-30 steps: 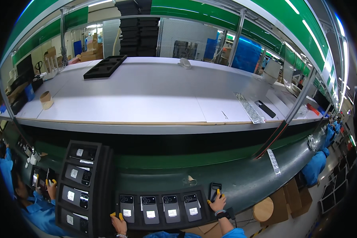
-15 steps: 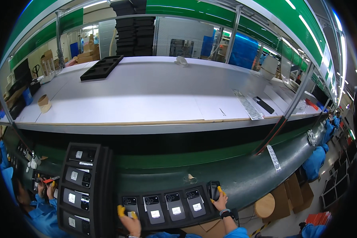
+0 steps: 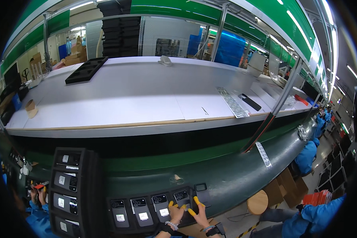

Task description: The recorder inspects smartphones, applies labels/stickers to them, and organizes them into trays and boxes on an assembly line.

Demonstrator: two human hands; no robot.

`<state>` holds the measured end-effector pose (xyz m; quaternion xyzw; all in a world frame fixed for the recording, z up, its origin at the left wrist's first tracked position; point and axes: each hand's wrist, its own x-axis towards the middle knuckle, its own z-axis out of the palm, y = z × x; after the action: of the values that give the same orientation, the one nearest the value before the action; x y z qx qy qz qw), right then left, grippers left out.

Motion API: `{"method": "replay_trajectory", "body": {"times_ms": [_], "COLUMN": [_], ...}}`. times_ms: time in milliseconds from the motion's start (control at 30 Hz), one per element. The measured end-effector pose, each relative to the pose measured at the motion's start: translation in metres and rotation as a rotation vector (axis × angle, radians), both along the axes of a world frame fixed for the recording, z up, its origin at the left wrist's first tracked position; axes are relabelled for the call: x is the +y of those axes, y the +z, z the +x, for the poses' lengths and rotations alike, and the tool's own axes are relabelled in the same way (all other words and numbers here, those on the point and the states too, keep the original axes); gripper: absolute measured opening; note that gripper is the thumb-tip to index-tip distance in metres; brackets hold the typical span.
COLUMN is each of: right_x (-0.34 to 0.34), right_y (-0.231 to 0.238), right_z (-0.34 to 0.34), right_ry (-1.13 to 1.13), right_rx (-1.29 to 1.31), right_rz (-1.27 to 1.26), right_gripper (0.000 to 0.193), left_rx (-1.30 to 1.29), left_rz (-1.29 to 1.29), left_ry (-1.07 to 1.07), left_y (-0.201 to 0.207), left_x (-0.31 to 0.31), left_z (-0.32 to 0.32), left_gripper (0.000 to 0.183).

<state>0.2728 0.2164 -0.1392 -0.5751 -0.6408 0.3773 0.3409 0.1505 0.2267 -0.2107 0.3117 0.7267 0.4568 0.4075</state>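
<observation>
My left hand (image 3: 176, 214), with yellow covers on its fingertips, is over the lower end of a dark grey phone (image 3: 182, 195), the rightmost in a black tray (image 3: 135, 229). My right hand (image 3: 199, 216), also with yellow fingertip covers, is at that phone's right side. Both hands have their fingertips apart. They hide the phone's lower part, and whether they grip it is unclear. To the left in the same tray lie more phones (image 3: 141, 209), camera side up, with white labels. A small black frame-like piece (image 3: 201, 187) is just beyond my right hand.
A stack of black trays (image 3: 93, 190) with phones in the top one stands at left. Beyond the dark green belt (image 3: 222, 178) is a long white table (image 3: 127, 95). A co-worker's hands (image 3: 37, 194) hold a red item at far left. A round wooden stool (image 3: 257, 202) stands at right.
My left hand has moved right, from the leftmost phone to the rightmost. My right hand has left the black frame-like piece and come closer to the left hand. The view has shifted right.
</observation>
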Motion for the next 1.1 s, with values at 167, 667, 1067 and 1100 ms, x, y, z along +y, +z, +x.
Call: {"method": "replay_trajectory", "body": {"times_ms": [167,667,1067,1100], "right_x": [0.004,-0.014,-0.133,-0.139], "right_y": [-0.008,0.053,0.054,0.056], "right_z": [0.003,0.025,0.049,0.048], "right_ry": [0.001,-0.009,-0.275,-0.299], "right_rx": [0.105,0.804,0.626,0.63], "right_rz": [0.009,-0.338,-0.196,-0.189], "right_gripper": [0.07,0.056,0.058,0.058], "left_rx": [-0.205,-1.237,-1.335,-1.377], "left_rz": [-0.038,0.222,0.07,0.044], "left_ry": [-0.172,-0.317,-0.344,-0.399], "left_y": [0.009,0.097,0.115,0.11], "left_x": [0.02,-0.019,-0.093,-0.096], "left_z": [0.0,-0.027,-0.105,-0.114], "left_gripper": [0.065,0.041,0.083,0.082]}}
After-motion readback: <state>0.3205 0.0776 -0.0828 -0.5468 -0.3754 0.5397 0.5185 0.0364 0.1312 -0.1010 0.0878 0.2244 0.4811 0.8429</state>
